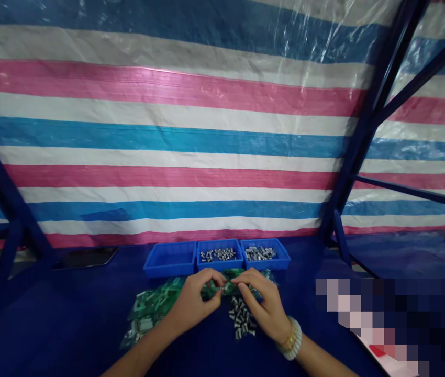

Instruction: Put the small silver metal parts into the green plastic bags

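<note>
My left hand (197, 303) and my right hand (264, 306) are close together, fingertips nearly meeting. Each pinches thumb against fingers. Something small and pale shows at the left fingertips, too small to name; what the right fingers hold is hidden. Just below the fingertips, beside my right hand, lies a loose pile of small metal fasteners (242, 318). Green-tinted plastic bags (155, 301) stretch behind and left of my left hand, partly hidden by it. A clear bag (142, 325) with pale metal parts lies by my left forearm.
Behind the hands stand three blue bins in a row: the left bin (171, 269), the middle bin (220, 264) with small screws, the right bin (267, 263) with short metal pieces. A dark flat device (89, 257) lies back left. Blue frame posts (359, 152) flank the table.
</note>
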{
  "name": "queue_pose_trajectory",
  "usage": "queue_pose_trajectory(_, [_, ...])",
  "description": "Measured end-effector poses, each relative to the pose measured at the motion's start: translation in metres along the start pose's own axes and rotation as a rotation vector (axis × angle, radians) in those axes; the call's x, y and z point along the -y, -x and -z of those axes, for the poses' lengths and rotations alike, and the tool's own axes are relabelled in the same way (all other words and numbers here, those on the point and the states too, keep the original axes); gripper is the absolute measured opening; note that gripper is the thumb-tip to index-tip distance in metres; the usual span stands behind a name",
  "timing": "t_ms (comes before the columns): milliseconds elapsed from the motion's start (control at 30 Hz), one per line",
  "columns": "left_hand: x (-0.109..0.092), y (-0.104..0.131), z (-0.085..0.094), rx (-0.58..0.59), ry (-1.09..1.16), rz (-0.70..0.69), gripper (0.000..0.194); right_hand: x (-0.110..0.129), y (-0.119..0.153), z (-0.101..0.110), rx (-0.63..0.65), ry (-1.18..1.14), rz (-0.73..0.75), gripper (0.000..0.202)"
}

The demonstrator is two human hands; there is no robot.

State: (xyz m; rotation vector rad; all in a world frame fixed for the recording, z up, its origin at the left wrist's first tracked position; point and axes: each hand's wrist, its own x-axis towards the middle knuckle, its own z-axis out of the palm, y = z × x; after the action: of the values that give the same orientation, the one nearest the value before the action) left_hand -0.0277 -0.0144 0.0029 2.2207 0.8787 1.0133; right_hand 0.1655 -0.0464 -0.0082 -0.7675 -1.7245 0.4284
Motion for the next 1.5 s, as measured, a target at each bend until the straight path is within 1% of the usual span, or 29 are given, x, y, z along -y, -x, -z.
queue_pose_trajectory(100, [-0.005, -0.002, 0.003, -0.068, 0.251, 0.116, 0.003, -0.001, 0.0, 0.0, 0.003, 0.022, 0.016, 0.02])
queue_pose_trajectory(200, [-0.007, -0.001, 0.001, -0.083, 0.372, 0.185, 0.008, -0.002, 0.001, 0.0, 0.018, 0.045, 0.046, 0.023])
queue_pose_trajectory(333, [-0.006, 0.002, -0.006, -0.086, 0.411, 0.226, 0.015, -0.002, 0.002, -0.001, 0.045, 0.055, 0.099, 0.028])
queue_pose_trajectory(533, [-0.009, 0.005, -0.011, -0.063, 0.484, 0.229, 0.017, -0.004, 0.001, -0.002, 0.036, 0.037, 0.167, 0.023])
queue_pose_trajectory(800, [-0.015, 0.007, -0.015, -0.062, 0.516, 0.213, 0.022, 0.0, 0.0, 0.001, 0.022, 0.037, 0.119, 0.012])
queue_pose_trajectory(900, [-0.016, 0.007, -0.017, -0.093, 0.471, 0.21, 0.016, 0.0, 0.0, 0.001, 0.014, 0.056, 0.085, 0.009])
queue_pose_trajectory(1000, [-0.015, 0.009, -0.019, -0.153, 0.386, 0.181, 0.012, -0.001, 0.0, -0.001, 0.025, 0.059, 0.051, 0.008])
queue_pose_trajectory(1133, [-0.015, 0.013, -0.02, -0.219, 0.186, 0.058, 0.007, -0.004, 0.001, -0.005, 0.105, 0.002, 0.012, 0.012])
queue_pose_trajectory(1200, [-0.015, 0.01, -0.017, -0.236, 0.087, -0.002, 0.006, -0.005, 0.001, -0.007, 0.129, -0.03, 0.0, 0.015])
queue_pose_trajectory(1267, [-0.013, 0.0, -0.011, -0.257, 0.003, -0.055, 0.005, -0.006, 0.0, -0.007, 0.115, -0.043, -0.006, 0.017])
queue_pose_trajectory(1367, [-0.001, -0.03, 0.003, -0.282, -0.14, -0.109, 0.007, -0.01, -0.002, -0.004, 0.058, -0.014, -0.029, 0.02])
queue_pose_trajectory(1433, [0.011, -0.05, 0.013, -0.245, -0.256, -0.108, 0.012, -0.012, -0.004, -0.001, 0.016, 0.009, -0.045, 0.021])
queue_pose_trajectory(1500, [0.021, -0.061, 0.018, -0.206, -0.291, -0.107, 0.02, -0.014, -0.005, 0.002, -0.023, 0.026, -0.055, 0.021])
